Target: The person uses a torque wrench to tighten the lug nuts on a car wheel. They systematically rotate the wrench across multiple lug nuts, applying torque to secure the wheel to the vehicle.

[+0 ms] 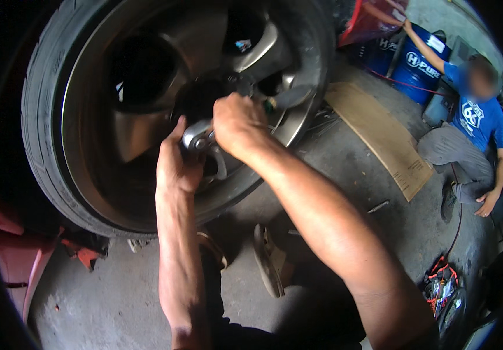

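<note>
A large wheel (132, 137) with a black tyre and dark metallic spokes stands in front of me. At its hub is a ratchet wrench (196, 137) with a shiny round head. My left hand (178, 163) is closed at the wrench's head, thumb up along its left side; its other fingers are mostly hidden. My right hand (241, 125) makes a fist round the handle. The handle's blurred dark end sticks out to the right of that fist, with a bit of green beside it. Whatever the wrench's head meets at the hub is hidden.
A flat cardboard sheet (382, 137) lies on the floor to the right. Beyond it a person in a blue shirt (477, 125) sits by blue drums (417, 64). An orange-edged bag of tools (441, 286) is at lower right. A red panel (24, 262) stands at left.
</note>
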The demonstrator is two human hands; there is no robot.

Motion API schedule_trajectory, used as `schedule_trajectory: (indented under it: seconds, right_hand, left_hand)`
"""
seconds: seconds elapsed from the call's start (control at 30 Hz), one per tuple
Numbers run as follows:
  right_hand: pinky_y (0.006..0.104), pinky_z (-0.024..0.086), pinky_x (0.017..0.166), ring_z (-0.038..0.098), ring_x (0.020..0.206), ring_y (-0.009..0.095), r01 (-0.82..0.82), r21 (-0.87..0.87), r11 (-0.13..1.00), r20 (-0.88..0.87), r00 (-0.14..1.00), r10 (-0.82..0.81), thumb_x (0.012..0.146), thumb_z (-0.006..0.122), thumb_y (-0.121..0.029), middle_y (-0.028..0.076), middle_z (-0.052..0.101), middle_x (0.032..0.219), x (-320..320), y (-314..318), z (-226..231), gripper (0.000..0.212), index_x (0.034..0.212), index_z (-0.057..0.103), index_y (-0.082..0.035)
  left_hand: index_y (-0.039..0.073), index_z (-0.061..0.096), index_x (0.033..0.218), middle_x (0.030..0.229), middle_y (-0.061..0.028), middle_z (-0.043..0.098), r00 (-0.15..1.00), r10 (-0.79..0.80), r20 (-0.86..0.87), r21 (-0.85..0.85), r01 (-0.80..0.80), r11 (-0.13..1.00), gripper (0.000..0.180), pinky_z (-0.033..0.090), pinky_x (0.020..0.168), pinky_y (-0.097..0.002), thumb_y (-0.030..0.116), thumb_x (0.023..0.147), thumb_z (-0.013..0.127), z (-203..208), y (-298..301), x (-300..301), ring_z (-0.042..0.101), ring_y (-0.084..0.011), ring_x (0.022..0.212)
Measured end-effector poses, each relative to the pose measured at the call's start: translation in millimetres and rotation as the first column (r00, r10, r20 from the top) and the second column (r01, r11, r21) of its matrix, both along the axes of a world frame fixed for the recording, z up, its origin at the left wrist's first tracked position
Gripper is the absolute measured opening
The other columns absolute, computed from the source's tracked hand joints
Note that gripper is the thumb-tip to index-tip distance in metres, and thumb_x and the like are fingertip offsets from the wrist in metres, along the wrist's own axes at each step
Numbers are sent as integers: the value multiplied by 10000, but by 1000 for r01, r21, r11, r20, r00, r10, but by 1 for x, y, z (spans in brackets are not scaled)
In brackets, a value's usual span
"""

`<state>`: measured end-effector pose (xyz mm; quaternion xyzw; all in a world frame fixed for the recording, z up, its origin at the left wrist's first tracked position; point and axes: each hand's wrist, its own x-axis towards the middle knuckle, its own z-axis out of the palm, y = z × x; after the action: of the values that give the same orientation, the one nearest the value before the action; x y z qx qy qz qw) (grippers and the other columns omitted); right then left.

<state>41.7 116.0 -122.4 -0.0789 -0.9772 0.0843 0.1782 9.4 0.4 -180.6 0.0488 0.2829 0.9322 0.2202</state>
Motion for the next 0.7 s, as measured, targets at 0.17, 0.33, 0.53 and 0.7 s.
schedule_trajectory:
  seconds: [0.17, 0.33, 0.53, 0.7]
  right_hand:
    - [356, 505, 723, 637, 823, 279, -15, -305, 952, -19, 1000, 10, 724, 604, -81, 168, 643, 849, 0, 6, -8, 119, 812, 671, -37]
    - [358, 469, 772, 640, 797, 267, -205, 15, 979, -117, 972, 205, 736, 604, -99, 152, 651, 829, 10, 18, -6, 101, 798, 674, -62]
    - [395, 493, 752, 650, 738, 284, -180, 172, 968, 41, 984, 176, 662, 636, -119, 169, 648, 761, -1, 59, -10, 114, 739, 668, -41]
    - [394, 520, 622, 638, 655, 334, -163, -67, 984, -185, 971, 149, 620, 645, -157, 204, 619, 660, -12, 57, -53, 151, 667, 653, -13]
  left_hand:
    - [-3, 494, 1107, 1139, -134, 551, 990, -95, -105, 286, 122, 951, 434, 370, 933, -378, 355, 912, 348, 0, 21, 21, 514, -252, 1048]
    - [39, 498, 988, 1079, -115, 552, 992, -99, -80, 518, 127, 846, 323, 343, 953, -400, 319, 914, 355, -2, 24, 22, 479, -251, 1086]
    - [37, 470, 883, 997, -104, 563, 998, 43, -43, 443, -20, 896, 282, 239, 1027, -456, 293, 912, 356, -4, 35, 18, 430, -331, 1145]
    - [19, 494, 862, 792, -101, 564, 985, 169, -35, 300, -150, 942, 230, 366, 906, -487, 206, 897, 364, 2, 37, 15, 548, -264, 869]
